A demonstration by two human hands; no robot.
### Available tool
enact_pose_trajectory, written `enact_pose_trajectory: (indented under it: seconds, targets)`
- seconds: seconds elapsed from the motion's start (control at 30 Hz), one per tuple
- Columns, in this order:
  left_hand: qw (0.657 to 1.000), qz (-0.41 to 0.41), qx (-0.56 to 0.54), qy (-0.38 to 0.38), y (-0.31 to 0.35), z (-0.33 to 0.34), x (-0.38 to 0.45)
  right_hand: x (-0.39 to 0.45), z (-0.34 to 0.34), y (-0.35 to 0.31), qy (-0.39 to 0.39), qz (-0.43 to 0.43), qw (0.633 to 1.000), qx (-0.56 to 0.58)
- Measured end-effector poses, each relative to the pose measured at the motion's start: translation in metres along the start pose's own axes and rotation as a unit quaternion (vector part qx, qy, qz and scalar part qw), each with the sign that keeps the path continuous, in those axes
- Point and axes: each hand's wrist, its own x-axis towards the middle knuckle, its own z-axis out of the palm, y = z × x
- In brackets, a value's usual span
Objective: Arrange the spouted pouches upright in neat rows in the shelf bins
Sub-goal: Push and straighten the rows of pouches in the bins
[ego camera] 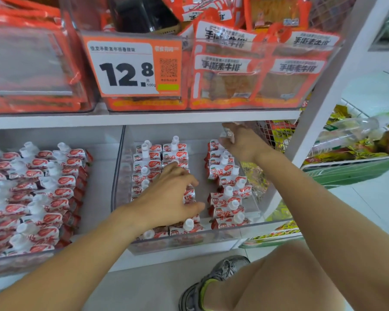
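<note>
Hands work inside the right clear bin [119,176] on the lower shelf [144,118]. The left hand [169,198] lies palm down over the middle row of spouted pouches [148,167], fingers spread and slightly curled, fingertips touching the pouch tops; it closes on nothing. The right hand [240,142] is raised at the rear of the right-hand row [227,191], fingers pinched together on a white-capped pouch [226,134] held just above that row, close under the upper shelf's edge.

Pouch positions: the right bin holds three rows running front to back, red-and-white packs standing upright with white spouts up. The left and middle rows touch each other. An open lane of bare bin floor separates the middle row from the right-hand row. The right-hand row leans slightly and stands just beside the bin's right wall. The bin's front wall sits at the shelf's front lip.

The left bin [54,252] is packed with the same pouches [32,198], tilted and less even, with open floor along its right side.

Above, clear bins carry orange snack packs [252,70] and a price tag [133,66] reading 12.8. A white upright post [323,108] bounds the shelf on the right, close to the right forearm. A knee and a grey shoe [213,279] are on the floor below.
</note>
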Motion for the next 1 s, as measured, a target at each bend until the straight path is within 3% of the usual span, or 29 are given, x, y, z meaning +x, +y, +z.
enact_pose_trajectory:
  seconds: [0.1, 0.2, 0.33, 0.4, 0.43, 0.57, 0.67, 0.8, 0.87, 0.93, 1.0]
  targets:
    - [0.997, 0.050, 0.061, 0.001, 0.020, -0.012, 0.005, -0.057, 0.000, 0.005, 0.041, -0.024, 0.999, 0.021]
    - [0.993, 0.063, 0.064, -0.080, 0.043, -0.015, 0.019, -0.114, 0.008, 0.019, 0.080, -0.025, 0.995, 0.052]
    - [0.982, 0.050, 0.109, -0.149, 0.059, -0.001, 0.039, -0.175, 0.028, 0.034, 0.323, -0.044, 0.942, 0.084]
    - [0.983, 0.024, 0.104, -0.152, 0.064, 0.003, 0.044, -0.190, 0.034, 0.045, 0.394, -0.003, 0.918, 0.052]
    - [0.984, 0.018, 0.098, -0.146, 0.065, 0.006, 0.045, -0.191, 0.037, 0.052, 0.387, 0.028, 0.920, 0.054]
    - [0.993, 0.012, 0.007, -0.116, 0.066, 0.026, 0.048, -0.185, 0.040, 0.071, 0.229, 0.106, 0.953, 0.167]
    - [0.991, -0.009, -0.071, -0.110, 0.074, 0.036, 0.049, -0.181, 0.041, 0.073, 0.221, 0.087, 0.961, 0.140]
    - [0.979, -0.051, -0.145, -0.131, 0.077, 0.025, 0.044, -0.174, 0.031, 0.079, 0.171, 0.108, 0.954, 0.219]
    - [0.978, -0.112, -0.164, -0.070, 0.072, 0.014, 0.047, -0.170, 0.031, 0.084, 0.164, 0.114, 0.951, 0.236]
    - [0.958, -0.188, -0.216, 0.026, 0.063, 0.012, 0.062, -0.168, 0.035, 0.085, 0.188, 0.112, 0.946, 0.238]
    - [0.902, -0.242, -0.350, 0.068, 0.062, 0.020, 0.084, -0.171, 0.041, 0.086, 0.217, 0.098, 0.943, 0.231]
